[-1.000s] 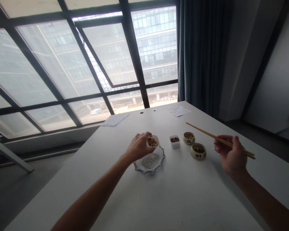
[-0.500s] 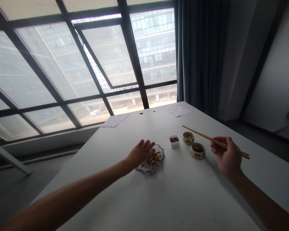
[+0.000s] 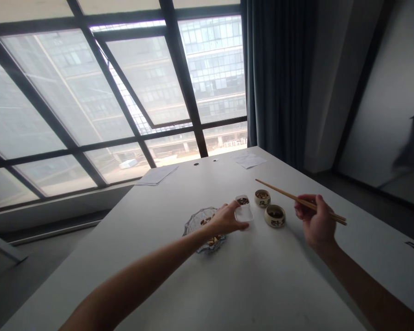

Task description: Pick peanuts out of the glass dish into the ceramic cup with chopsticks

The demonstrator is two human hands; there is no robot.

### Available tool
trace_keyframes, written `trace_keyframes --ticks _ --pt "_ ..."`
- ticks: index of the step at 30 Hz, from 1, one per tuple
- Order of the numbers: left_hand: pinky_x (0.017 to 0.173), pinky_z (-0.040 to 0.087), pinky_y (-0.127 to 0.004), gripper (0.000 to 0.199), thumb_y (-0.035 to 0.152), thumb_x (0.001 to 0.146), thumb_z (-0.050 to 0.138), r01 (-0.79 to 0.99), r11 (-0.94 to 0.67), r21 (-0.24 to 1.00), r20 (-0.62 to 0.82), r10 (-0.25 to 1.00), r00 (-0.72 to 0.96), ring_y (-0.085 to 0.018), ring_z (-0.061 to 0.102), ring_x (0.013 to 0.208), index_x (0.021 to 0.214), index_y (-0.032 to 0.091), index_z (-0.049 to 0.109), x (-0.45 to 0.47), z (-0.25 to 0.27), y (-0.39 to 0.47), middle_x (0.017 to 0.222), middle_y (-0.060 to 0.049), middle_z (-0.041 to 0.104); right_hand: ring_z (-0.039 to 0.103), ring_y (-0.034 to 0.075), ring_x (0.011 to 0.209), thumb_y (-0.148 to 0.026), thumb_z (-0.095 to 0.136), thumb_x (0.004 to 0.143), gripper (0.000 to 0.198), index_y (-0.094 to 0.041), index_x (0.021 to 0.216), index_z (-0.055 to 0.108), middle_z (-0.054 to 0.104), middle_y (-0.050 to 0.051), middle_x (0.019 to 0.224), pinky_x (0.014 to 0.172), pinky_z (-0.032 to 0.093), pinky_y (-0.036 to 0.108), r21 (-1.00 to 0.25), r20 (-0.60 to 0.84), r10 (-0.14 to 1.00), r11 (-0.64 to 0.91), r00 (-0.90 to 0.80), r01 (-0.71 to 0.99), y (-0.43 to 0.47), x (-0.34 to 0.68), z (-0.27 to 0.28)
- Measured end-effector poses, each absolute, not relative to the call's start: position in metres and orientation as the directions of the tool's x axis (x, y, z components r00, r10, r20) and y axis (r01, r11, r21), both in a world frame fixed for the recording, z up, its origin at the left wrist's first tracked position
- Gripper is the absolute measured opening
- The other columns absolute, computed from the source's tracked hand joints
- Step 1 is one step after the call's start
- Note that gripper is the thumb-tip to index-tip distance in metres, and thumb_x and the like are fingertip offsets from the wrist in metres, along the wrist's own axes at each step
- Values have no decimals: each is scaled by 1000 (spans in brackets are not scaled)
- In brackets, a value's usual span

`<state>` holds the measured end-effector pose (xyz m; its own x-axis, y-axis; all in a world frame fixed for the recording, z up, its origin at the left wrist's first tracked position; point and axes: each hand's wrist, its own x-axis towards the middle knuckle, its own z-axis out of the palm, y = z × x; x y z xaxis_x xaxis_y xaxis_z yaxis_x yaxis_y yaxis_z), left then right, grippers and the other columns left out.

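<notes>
My left hand (image 3: 227, 218) is at a small white plastic cup (image 3: 244, 214), with thumb and fingers around its left side. Dark seeds (image 3: 242, 201) show at the cup's far end; I cannot tell whether they sit in this same cup or one just behind it. Beneath my left wrist stands a scalloped glass dish (image 3: 192, 226) of mixed nuts, partly hidden by the arm. My right hand (image 3: 319, 223) grips a pair of wooden chopsticks (image 3: 279, 190), raised over the table and pointing left and away. Their tips hold nothing.
Two round cream bowls with dark characters, a nearer one (image 3: 275, 221) and a farther one (image 3: 262, 201) with small pieces inside, stand right of the cup. Paper sheets (image 3: 158, 175) and more paper (image 3: 250, 160) lie at the white table's (image 3: 221, 285) far end, before windows and a dark curtain (image 3: 279, 92).
My left hand has moved right from above the nuts in the glass dish to the white cup and closed on it. My right hand still holds the chopsticks. The view has shifted slightly.
</notes>
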<state>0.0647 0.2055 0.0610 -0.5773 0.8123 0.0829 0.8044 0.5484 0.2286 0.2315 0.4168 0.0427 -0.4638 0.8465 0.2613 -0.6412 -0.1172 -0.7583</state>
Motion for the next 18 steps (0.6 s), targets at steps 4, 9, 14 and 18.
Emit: trace_keyframes --ticks 4,9,14,18 --pt "89 48 -43 76 68 69 75 825 494 277 31 853 -521 -36 61 109 127 20 61 76 45 222 114 -14 70 49 13 44 -46 56 89 36 -16 76 70 63 4 55 43 34 25 -745 274 850 -108 -450 -658 421 232 43" --pt "102 42 -42 67 69 86 56 827 465 317 20 868 -496 -32 56 122 137 25 57 51 62 224 125 -9 69 50 12 45 -43 53 93 36 -16 78 71 64 3 56 45 35 25 -727 278 846 -123 -454 -675 420 235 48" --pt "107 38 -58 65 46 89 69 768 576 280 10 798 -603 -38 47 133 144 18 48 4 70 243 147 -18 51 50 12 46 -43 53 93 36 -16 78 71 64 4 58 45 35 24 -738 275 839 -128 -469 -663 418 237 49" --pt "87 56 -49 38 34 95 64 785 551 284 -81 829 -553 -27 65 107 130 18 60 -14 60 261 130 -12 61 50 12 47 -45 53 93 36 -16 78 70 64 4 57 44 35 24 -788 229 837 -140 -496 -600 414 234 43"
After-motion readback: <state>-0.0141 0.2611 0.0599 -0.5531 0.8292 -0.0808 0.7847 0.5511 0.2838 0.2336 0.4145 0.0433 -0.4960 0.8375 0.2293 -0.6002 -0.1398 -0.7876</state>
